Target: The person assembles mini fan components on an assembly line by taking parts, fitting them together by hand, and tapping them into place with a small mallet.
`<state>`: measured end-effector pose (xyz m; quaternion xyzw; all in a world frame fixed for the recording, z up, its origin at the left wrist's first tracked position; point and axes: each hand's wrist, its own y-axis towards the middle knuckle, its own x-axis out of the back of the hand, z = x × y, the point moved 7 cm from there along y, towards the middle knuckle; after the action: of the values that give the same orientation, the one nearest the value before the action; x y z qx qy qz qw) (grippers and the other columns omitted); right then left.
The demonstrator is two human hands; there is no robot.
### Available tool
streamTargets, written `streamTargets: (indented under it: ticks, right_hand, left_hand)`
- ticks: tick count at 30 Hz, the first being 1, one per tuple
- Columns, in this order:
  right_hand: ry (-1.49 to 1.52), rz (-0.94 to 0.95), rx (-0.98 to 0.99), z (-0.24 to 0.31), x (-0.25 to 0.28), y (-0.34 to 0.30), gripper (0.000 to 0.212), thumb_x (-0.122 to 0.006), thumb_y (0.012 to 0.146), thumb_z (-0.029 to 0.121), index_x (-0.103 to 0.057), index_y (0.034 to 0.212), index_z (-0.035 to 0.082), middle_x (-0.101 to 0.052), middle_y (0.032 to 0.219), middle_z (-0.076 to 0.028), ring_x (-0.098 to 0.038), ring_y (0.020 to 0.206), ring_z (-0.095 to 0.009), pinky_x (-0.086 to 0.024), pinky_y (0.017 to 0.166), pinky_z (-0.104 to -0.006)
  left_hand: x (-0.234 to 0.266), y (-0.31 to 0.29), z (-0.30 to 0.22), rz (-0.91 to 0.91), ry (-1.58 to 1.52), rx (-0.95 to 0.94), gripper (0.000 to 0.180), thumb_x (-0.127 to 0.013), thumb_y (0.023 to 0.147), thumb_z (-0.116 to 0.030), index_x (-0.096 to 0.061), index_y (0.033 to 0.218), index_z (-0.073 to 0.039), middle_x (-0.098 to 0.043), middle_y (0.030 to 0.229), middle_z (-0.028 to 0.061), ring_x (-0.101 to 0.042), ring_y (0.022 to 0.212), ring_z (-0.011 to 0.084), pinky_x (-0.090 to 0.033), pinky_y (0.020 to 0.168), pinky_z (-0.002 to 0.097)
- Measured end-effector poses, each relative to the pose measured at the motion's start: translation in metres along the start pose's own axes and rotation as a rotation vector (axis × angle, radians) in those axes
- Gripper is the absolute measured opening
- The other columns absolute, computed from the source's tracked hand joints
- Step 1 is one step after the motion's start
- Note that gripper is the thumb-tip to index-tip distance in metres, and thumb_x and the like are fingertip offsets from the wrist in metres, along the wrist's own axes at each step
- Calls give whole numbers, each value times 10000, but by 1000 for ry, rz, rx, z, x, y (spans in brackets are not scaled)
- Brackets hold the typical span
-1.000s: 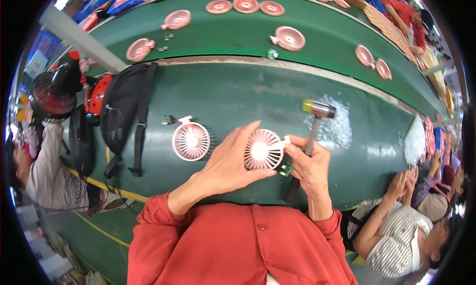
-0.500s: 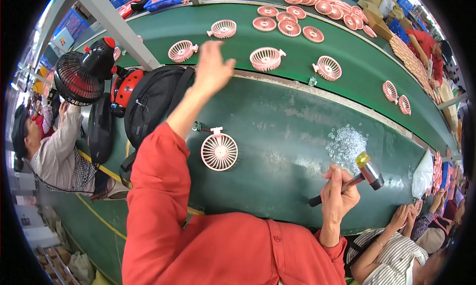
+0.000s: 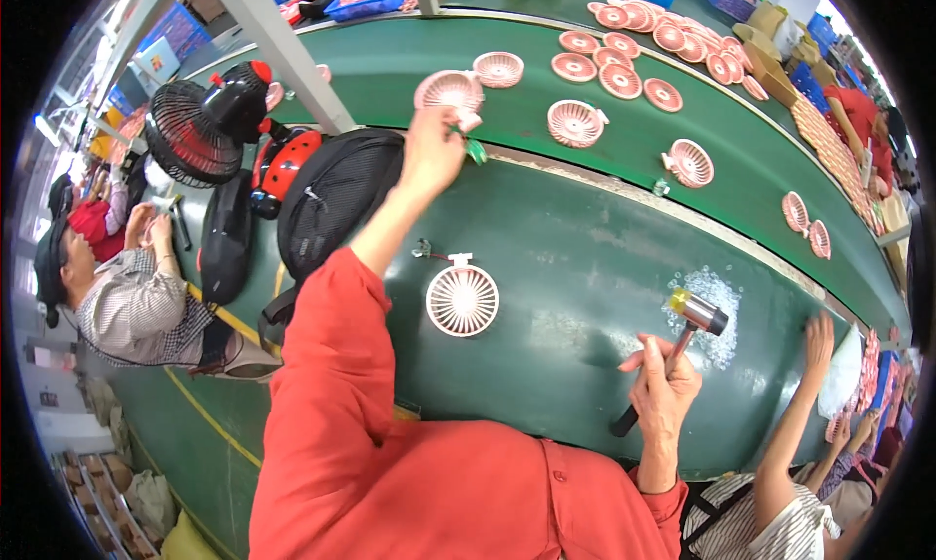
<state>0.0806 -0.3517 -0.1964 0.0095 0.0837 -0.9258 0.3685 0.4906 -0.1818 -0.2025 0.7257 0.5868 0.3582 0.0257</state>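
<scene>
Stretched out to the conveyor's near edge, my left hand point(image 3: 434, 155) pinches the short neck of a pink fan housing point(image 3: 449, 91), with a small green circuit board point(image 3: 476, 151) beside my fingers. My right hand point(image 3: 663, 389) grips the handle of a mallet point(image 3: 697, 310) that has a yellow face and a black face, held above the work table. Another pink fan housing point(image 3: 462, 300) lies on the table in front of me, wired to a small board point(image 3: 421, 249). Past the mallet head is a scatter of small clear pieces point(image 3: 720, 344).
More housings point(image 3: 576, 123) ride on the green conveyor point(image 3: 390, 97), below a pile of pink grilles point(image 3: 673, 38). A black mesh backpack point(image 3: 336, 194) and a black fan point(image 3: 195, 131) stand at left. At right a co-worker's arm point(image 3: 795, 404) reaches over the table.
My left hand has closed on a housing at the conveyor. The mallet has turned slightly in my right hand. The co-worker at right has stretched an arm forward.
</scene>
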Motion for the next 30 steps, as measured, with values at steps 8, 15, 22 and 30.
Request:
streamTargets:
  ticks: [8,15,22,30]
  right_hand:
    - [22,26,-105,10,-27,22,323,-584,987,166,-592,1234,-42,-685,755,-104,-340,358,-20,-256,326,-210]
    - [136,117,-230,0,-33,22,274,-598,979,212,-621,1103,-31,-527,607,19,-351,368,-24,-255,319,-201]
    - [22,27,-69,12,-20,28,311,-624,973,227,-657,1109,-50,-616,691,8,-438,443,-11,-291,375,-192]
    - [-90,13,-94,12,-16,39,312,-654,956,288,-691,1016,-16,-563,640,51,-437,494,-1,-297,418,-198]
  left_hand:
    - [1,-142,-166,485,-241,-348,304,-519,750,137,-588,991,-34,-576,949,131,-582,901,324,-487,772,382]
    - [5,-187,-202,624,-416,-350,419,-512,761,137,-551,1159,12,-562,1124,154,-592,882,296,-513,747,351]
    - [-23,-228,-150,1051,-858,634,568,-512,1018,-242,-260,1448,31,-638,1167,216,-644,654,170,-543,562,274]
    - [-38,-255,-166,1053,-1095,788,532,-526,1018,-312,-367,1382,41,-633,1141,206,-661,719,175,-543,592,281]
